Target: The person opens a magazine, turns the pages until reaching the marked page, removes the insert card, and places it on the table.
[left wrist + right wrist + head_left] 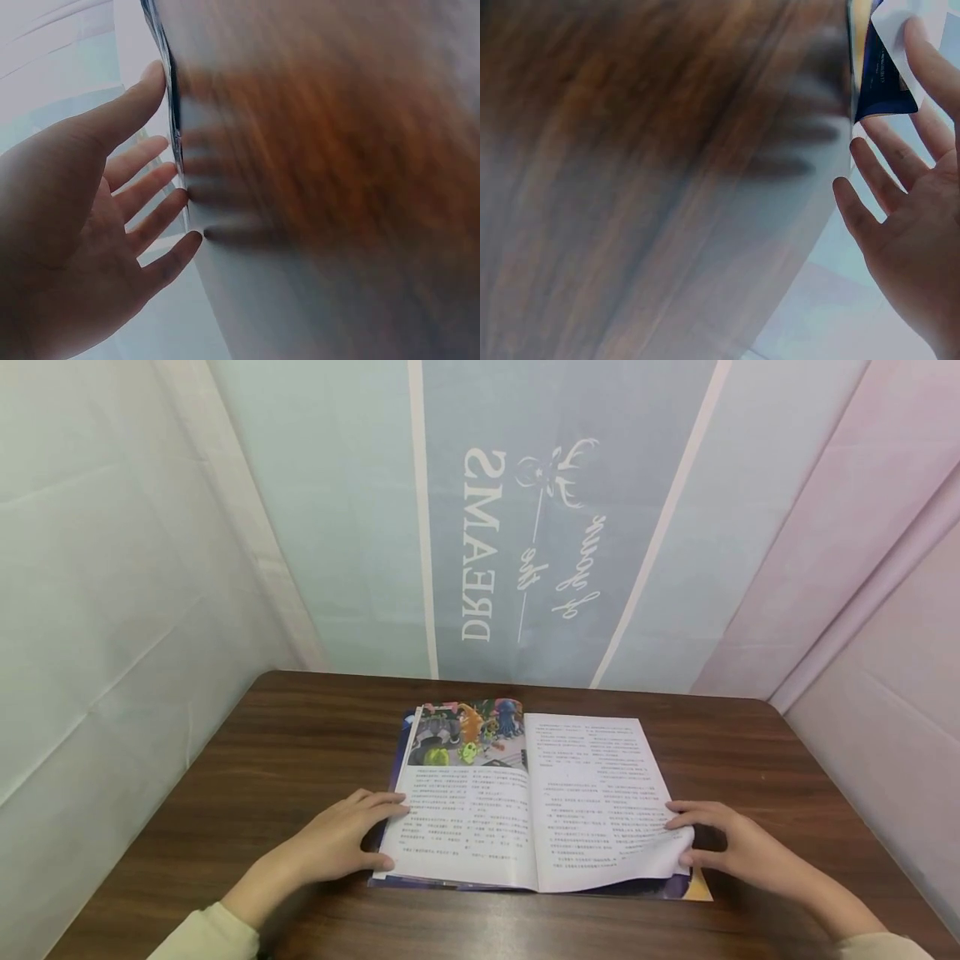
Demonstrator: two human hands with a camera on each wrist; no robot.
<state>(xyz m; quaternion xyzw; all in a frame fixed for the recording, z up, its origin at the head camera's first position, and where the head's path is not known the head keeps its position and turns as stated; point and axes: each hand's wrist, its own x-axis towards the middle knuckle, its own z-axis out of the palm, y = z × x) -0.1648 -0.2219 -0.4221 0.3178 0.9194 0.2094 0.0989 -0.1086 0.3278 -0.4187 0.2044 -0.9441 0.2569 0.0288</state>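
Note:
An open magazine [468, 827] lies on the table, with printed text on both pages and a colourful cartoon picture [468, 735] atop the left page. At the left edge my left hand [330, 839] rests its fingertips and thumb, the fingers loosely extended in the left wrist view. My right hand [750, 852] pinches the outer edge of the right page [592, 810] between thumb and fingers. That page's lower corner bends upward, baring a dark blue and yellow sheet beneath. In the right wrist view the thumb presses the white page [891, 30], and some fingers are partly hidden behind it.
The dark brown wooden table [285, 752] extends around the magazine. Behind it hangs a pale blue-green cloth [360, 527] with white lettering and a deer design. White cloth walls [97, 568] stand at both sides.

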